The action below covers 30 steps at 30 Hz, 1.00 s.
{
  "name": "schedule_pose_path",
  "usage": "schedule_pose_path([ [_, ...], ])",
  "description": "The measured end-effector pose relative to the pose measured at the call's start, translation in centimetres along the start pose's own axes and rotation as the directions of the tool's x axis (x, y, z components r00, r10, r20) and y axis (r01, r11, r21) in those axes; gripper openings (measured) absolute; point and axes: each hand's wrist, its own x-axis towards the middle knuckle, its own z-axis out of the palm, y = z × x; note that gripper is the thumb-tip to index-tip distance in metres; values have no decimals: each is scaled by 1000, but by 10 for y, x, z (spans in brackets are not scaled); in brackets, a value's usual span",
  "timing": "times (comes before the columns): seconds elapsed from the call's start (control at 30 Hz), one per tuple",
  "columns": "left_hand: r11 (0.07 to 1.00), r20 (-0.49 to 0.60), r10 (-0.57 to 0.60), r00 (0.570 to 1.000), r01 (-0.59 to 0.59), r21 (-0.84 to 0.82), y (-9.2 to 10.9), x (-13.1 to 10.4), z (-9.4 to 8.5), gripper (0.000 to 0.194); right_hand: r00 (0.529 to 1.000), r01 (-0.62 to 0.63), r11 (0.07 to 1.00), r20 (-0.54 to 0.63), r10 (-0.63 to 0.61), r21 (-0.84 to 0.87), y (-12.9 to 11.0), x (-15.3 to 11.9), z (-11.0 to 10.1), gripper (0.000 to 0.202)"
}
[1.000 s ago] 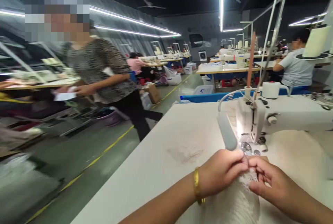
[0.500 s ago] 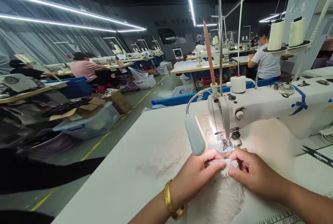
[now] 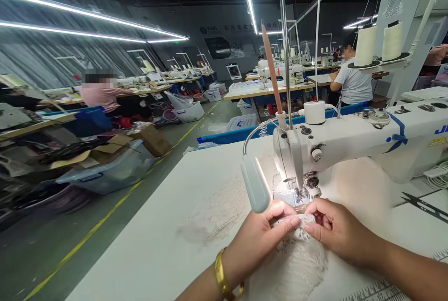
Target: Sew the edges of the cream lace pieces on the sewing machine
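Observation:
A piece of white lace fabric (image 3: 300, 261) hangs from both hands towards the table's front edge, its upper edge just before the sewing machine's presser foot (image 3: 301, 194). My left hand (image 3: 261, 233), with a gold bangle at the wrist, pinches the lace between thumb and fingers. On the other side, my right hand (image 3: 338, 226) grips the same edge, thumb on top and fingers curled beneath. The white sewing machine (image 3: 353, 137) stands right behind the hands. Its small lamp (image 3: 257, 184) lights the needle area from the left. The fingertips under the lace are hidden.
Black thread snips (image 3: 425, 205) lie on the right of the white table (image 3: 154, 226). A ruler strip (image 3: 381, 290) runs along its front. Thread cones (image 3: 364, 46) stand above the machine. Plastic bins (image 3: 108, 168) line the aisle at left; co-workers sit at other machines.
My view has turned slightly to the right, so the room sits further left. Both hands keep their hold on the lace, with only a small shift of the fingers.

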Motion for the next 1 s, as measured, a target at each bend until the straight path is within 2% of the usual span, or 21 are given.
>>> schedule_pose_path([
  [0.3, 995, 21, -75, 997, 76, -57, 10, -2, 3, 30, 1000, 27, 991, -2, -27, 131, 7, 2, -3, 23],
  [0.4, 992, 60, -40, 997, 47, -116, 16, -6, -1, 31, 1000, 29, 994, -14, -28, 107, 2, -3, -4, 23],
  [0.47, 989, 139, 2, 990, 18, -144, 24, -15, -12, 32, 999, 41, 997, -13, -40, 63, -8, -12, -2, 22],
  [0.57, 992, 286, 3, 958, 35, -125, 41, -30, -38, 33, 995, 81, 994, 59, -85, 66, -30, -27, 6, 17],
  [0.63, 999, 328, -6, 945, 23, -49, 52, -34, -54, 33, 989, 93, 992, 110, -102, 84, -40, -31, 14, 13],
  [0.7, 997, 319, 7, 948, -31, 69, 57, -26, -61, 31, 991, 100, 995, 91, -101, 11, -41, -28, 22, 12],
  [0.77, 976, 267, 19, 963, -75, 202, 52, -8, -54, 27, 992, 122, 976, 3, -124, -179, -30, -18, 29, 19],
  [0.83, 941, 206, -5, 978, -65, 331, 35, 16, -39, 25, 980, 140, 899, -74, -187, -415, -15, -7, 32, 27],
  [0.87, 917, 210, -19, 978, -67, 393, 24, 28, -30, 25, 973, 141, 850, -87, -213, -507, -7, -3, 31, 30],
  [0.93, 904, 190, -13, 982, -70, 421, 3, 49, -13, 25, 971, 135, 786, -77, -226, -604, 3, 2, 25, 31],
  [1.0, 904, 183, -2, 983, -77, 421, -15, 61, -3, 28, 981, 124, 783, -44, -189, -609, 7, 3, 15, 31],
])
